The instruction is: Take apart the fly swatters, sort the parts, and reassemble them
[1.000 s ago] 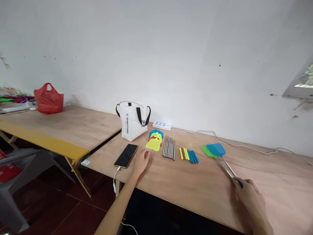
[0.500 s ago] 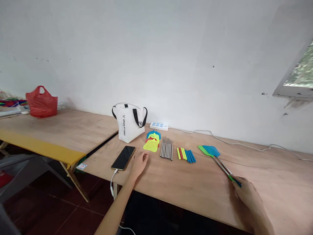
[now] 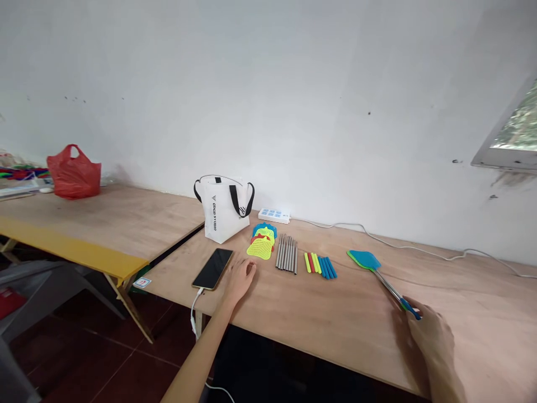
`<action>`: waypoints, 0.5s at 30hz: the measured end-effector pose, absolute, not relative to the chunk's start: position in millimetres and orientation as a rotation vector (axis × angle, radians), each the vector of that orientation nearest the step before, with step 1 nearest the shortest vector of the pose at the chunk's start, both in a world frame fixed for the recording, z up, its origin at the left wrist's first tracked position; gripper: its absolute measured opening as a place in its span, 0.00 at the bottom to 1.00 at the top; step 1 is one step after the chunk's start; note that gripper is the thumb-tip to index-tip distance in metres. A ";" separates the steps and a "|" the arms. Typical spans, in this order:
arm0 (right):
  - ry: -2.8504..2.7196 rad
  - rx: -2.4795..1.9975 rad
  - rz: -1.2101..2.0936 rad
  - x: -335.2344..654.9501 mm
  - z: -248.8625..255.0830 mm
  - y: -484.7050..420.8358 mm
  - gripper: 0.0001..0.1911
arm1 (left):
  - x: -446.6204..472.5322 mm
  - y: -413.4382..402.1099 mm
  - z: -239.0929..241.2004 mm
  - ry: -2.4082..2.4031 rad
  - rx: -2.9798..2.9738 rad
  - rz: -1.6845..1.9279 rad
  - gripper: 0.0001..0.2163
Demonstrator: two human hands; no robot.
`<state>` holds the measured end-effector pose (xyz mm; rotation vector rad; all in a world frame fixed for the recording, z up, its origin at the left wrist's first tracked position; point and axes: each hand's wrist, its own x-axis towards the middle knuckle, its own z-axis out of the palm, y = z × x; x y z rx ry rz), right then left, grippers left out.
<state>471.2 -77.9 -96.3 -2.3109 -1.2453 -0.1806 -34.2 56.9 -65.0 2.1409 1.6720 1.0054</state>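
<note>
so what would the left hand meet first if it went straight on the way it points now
Probably the nearest yellow mesh piece, just ahead of the left hand. The hand's height above the table is hard to judge, so it might pass over instead.

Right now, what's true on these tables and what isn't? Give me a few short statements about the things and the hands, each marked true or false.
1. The right hand is at the handle end of the stacked blue and green swatters. True.
2. The left hand is lifting the phone. False: the left hand is beside the phone, which lies on the table.
3. The blue sticks are left of the yellow and red ones. False: the blue sticks are to the right of the yellow and red sticks.
4. A red plastic bag sits on the other table. True.
5. The white bag lies flat. False: the white bag stands upright.
</note>
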 end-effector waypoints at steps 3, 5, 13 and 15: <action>-1.344 -2.213 -0.220 469.1 -100.1 -73.0 0.28 | -34.5 57.1 -65.8 1.666 2.141 1.014 0.10; -1.385 -2.191 -0.214 467.1 -101.7 -71.5 0.28 | -34.5 57.0 -66.2 1.660 2.150 1.026 0.11; -1.360 -2.347 -0.288 462.2 -100.8 -78.4 0.26 | -34.0 54.9 -64.3 1.667 2.188 0.990 0.11; -1.399 -2.330 -0.230 465.7 -102.3 -77.2 0.25 | -34.0 54.4 -63.6 1.668 2.188 0.982 0.11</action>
